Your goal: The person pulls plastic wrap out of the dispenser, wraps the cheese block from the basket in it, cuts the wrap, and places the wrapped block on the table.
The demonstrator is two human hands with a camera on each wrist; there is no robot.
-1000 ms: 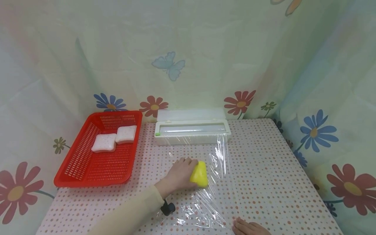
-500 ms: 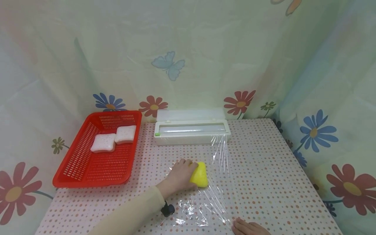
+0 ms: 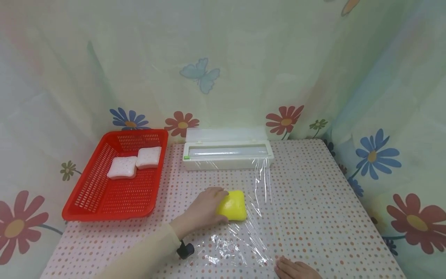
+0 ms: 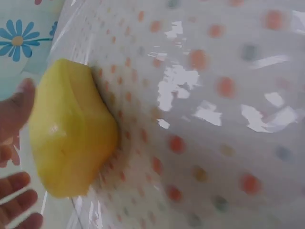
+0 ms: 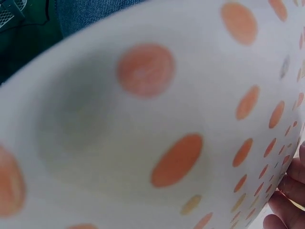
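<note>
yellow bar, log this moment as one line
left hand: at yellow bar | yellow bar: on clear film | right hand: by film corner | red basket: two white bars

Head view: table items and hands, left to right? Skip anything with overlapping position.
Red basket → left hand → yellow block → right hand.

No readable text or numbers
</note>
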